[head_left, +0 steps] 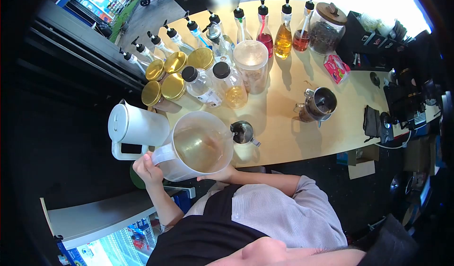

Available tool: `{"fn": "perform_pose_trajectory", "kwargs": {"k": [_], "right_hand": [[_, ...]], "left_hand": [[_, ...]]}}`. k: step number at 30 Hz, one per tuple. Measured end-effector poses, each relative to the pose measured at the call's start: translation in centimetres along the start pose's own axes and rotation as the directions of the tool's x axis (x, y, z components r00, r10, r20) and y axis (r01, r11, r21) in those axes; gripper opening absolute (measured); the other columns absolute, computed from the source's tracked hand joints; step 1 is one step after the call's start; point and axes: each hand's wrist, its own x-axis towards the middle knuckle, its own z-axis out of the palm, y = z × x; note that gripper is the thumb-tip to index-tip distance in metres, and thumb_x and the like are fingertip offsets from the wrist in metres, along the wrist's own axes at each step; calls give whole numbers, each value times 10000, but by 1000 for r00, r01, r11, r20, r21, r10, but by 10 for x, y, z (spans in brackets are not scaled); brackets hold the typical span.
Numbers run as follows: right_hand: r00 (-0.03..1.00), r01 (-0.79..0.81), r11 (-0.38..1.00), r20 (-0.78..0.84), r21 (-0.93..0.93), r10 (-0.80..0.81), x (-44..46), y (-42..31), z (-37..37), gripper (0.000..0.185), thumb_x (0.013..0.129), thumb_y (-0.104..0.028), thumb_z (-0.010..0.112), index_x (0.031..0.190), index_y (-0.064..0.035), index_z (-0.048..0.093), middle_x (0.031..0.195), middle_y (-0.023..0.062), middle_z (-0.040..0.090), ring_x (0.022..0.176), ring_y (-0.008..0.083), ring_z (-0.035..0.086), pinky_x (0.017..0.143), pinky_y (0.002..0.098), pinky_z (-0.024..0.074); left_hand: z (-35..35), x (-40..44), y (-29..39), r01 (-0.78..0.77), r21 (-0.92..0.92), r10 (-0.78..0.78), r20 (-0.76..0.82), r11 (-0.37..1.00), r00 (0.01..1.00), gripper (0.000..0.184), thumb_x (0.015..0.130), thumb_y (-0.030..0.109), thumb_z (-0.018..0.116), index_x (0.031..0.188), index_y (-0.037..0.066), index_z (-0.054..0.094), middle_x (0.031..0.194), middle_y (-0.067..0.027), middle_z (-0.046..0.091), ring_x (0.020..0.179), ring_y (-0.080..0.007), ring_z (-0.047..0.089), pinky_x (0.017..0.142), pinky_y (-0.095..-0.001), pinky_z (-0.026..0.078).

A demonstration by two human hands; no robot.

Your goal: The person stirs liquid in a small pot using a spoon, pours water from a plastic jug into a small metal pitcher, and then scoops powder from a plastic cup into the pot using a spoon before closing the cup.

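Observation:
My left hand [148, 170] is closed around the handle of a large translucent plastic pitcher [226, 145], at the table's near edge. Some pale liquid shows inside, and the pitcher tilts so that I look into its mouth. My right hand [221, 175] supports it low on the near side, its fingers partly hidden by the pitcher. Just left stands a white kettle [124, 124]. Close to the pitcher's right side sits a small metal cup [243, 132] with a handle. Farther right is a glass mug [308, 114] with a metal strainer cup [325, 100] on it.
Behind the pitcher stand gold-lidded jars [174, 86], black-capped bottles [232, 88] and a tall clear container [251, 65]. Several pump bottles [283, 34] line the table's far edge. A wooden-lidded jar [327, 29] and a pink packet [336, 69] are at right. A glass-front fridge [118, 244] is lower left.

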Motion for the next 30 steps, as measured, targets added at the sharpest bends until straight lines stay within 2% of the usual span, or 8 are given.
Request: {"fn": "perform_pose_trajectory", "kwargs": {"k": [3, 7, 10, 13, 16, 18, 28, 30], "right_hand": [[999, -43, 995, -9, 87, 44, 1, -2, 2, 895, 593, -270, 897, 1298, 1, 418, 1289, 125, 506, 1193, 227, 470, 1023, 380, 372], [997, -23, 998, -70, 64, 28, 0, -1, 2, 913, 588, -285, 899, 1302, 6, 411, 1294, 134, 499, 1199, 234, 466, 1025, 382, 370], [998, -32, 998, 58, -46, 34, 1, 12, 1, 926, 586, -301, 899, 1305, 9, 405, 1300, 141, 490, 1206, 240, 460, 1026, 383, 368], [999, 29, 999, -24, -44, -30, -1, 2, 3, 927, 587, -309, 897, 1307, 6, 404, 1304, 144, 484, 1209, 246, 457, 1026, 387, 368], [996, 29, 998, -89, 62, -23, -1, -5, 4, 929, 586, -313, 898, 1306, 6, 405, 1302, 144, 486, 1209, 247, 458, 1028, 391, 365], [1000, 2, 999, -6, 32, -2, -1, 4, 2, 934, 583, -318, 899, 1306, 6, 404, 1303, 143, 484, 1206, 247, 458, 1029, 390, 365], [998, -32, 998, -47, 61, 35, -1, 4, 3, 934, 575, -325, 903, 1296, 10, 412, 1283, 146, 498, 1191, 238, 467, 1013, 385, 382], [997, -80, 997, -1, 20, 80, -1, -2, 1, 943, 573, -315, 905, 1301, 12, 403, 1288, 146, 494, 1192, 235, 467, 1015, 383, 380]], "left_hand": [[0, 0, 1, 3, -1, -3, 2, 1000, 1000, 476, 944, 191, 345, 519, 4, 448, 422, -73, 408, 355, -230, 451, 402, -339, 296], [0, 1, 2, 3, -6, -3, -1, 1000, 1000, 476, 944, 195, 346, 519, 3, 443, 422, -72, 404, 357, -230, 448, 404, -337, 291], [-1, 1, 2, 7, -9, -7, 3, 1000, 1000, 476, 944, 198, 348, 518, 4, 435, 423, -75, 400, 357, -233, 447, 405, -340, 290], [0, 0, 0, 9, -7, -9, 1, 1000, 1000, 479, 944, 201, 349, 514, 6, 427, 423, -79, 395, 356, -236, 445, 404, -343, 287], [0, 0, 0, 11, -7, -11, -2, 1000, 1000, 482, 945, 202, 348, 510, 7, 421, 421, -82, 388, 353, -238, 442, 402, -345, 286], [-1, 1, 2, 5, -9, -5, 0, 1000, 1000, 482, 945, 202, 347, 509, 7, 419, 420, -82, 384, 351, -239, 439, 401, -346, 285], [-1, 0, -3, -9, -22, 9, 5, 1000, 1000, 483, 949, 195, 344, 513, 3, 424, 423, -85, 383, 355, -238, 440, 402, -348, 285], [-1, 1, 0, -13, -21, 13, 11, 1000, 1000, 482, 950, 195, 344, 515, 1, 425, 424, -85, 384, 356, -237, 440, 404, -347, 285]]}}
